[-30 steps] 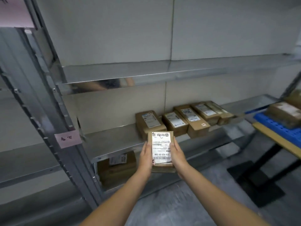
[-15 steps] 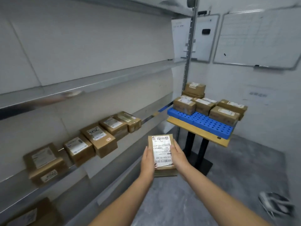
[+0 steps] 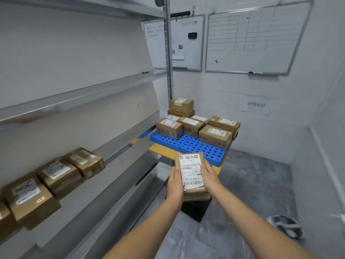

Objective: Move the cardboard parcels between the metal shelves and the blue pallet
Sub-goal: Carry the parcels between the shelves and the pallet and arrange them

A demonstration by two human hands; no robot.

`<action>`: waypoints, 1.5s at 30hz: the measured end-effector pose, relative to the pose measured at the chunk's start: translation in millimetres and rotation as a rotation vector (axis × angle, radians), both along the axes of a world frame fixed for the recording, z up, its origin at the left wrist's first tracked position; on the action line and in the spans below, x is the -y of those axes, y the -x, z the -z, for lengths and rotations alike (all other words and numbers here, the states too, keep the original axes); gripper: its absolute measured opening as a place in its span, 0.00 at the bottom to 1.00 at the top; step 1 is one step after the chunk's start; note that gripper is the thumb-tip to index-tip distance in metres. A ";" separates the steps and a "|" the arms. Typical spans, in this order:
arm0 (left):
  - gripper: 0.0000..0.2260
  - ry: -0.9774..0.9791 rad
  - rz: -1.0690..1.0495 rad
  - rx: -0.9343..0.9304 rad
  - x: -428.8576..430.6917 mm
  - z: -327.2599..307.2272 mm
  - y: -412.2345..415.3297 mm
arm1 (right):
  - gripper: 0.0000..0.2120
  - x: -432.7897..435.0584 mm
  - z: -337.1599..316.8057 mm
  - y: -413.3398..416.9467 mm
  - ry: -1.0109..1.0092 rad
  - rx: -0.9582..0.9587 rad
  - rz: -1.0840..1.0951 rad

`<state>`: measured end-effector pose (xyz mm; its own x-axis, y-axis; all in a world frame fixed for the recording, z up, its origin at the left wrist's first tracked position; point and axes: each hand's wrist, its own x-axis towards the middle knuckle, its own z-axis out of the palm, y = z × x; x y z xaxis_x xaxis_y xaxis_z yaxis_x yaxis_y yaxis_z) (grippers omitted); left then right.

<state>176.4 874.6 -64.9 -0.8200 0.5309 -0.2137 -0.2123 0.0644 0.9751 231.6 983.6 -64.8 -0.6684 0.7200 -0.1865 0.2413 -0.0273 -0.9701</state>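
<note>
Small cardboard parcel (image 3: 190, 172) is held up in both hands, label side up, barcode end nearest the person. It rests on nothing. In this view it sits at the near edge of the blue pallet (image 3: 196, 146), above the black table base (image 3: 196, 210).

Left hand (image 3: 175, 184) is clamped on the parcel's left edge and right hand (image 3: 211, 178) on the right edge, thumbs on top beside the label. The rest of the fingers are wrapped underneath, out of sight.

Pallet lies on a yellow-edged tabletop (image 3: 162, 149) in the corner, just beside the upright of the metal shelves (image 3: 112, 146). Pallet parcels (image 3: 214, 135) crowd its far half, with two stacked at the back left by the upright. The near strip of the pallet shows bare blue holes.

Shelf parcels (image 3: 56, 172) sit in a row on the middle shelf at left, side by side, labels up, motion-blurred.

Back wall has two whiteboards, a gridded one (image 3: 250, 38) and a smaller one (image 3: 184, 42), plus a paper sign (image 3: 256, 105) lower down. There's a grey-white thing on the floor at right (image 3: 285, 227), too blurred to tell what it is.
</note>
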 end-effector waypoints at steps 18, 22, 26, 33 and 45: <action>0.22 -0.081 -0.109 0.111 -271.6 27.6 203.0 | 0.21 -262.3 -11.9 199.7 -0.077 0.123 -0.092; 0.24 -0.048 -0.132 0.108 -321.9 26.3 238.7 | 0.21 -315.6 -14.8 237.3 -0.072 0.116 -0.139; 0.24 -0.043 -0.203 0.100 -368.5 30.2 273.9 | 0.21 -364.6 -10.2 278.2 -0.032 0.082 -0.221; 0.20 -0.030 -0.459 0.107 -448.9 33.9 311.4 | 0.18 -455.9 7.1 348.7 0.009 0.040 -0.413; 0.25 0.101 -0.772 0.049 -497.1 16.9 355.4 | 0.24 -507.3 4.8 427.5 -0.215 0.107 -0.782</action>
<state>-178.9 1371.7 -81.8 -0.9379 -0.2105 -0.2757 -0.2754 -0.0313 0.9608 -195.9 1490.8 -69.5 -0.9788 0.0798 -0.1888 0.2050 0.3713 -0.9056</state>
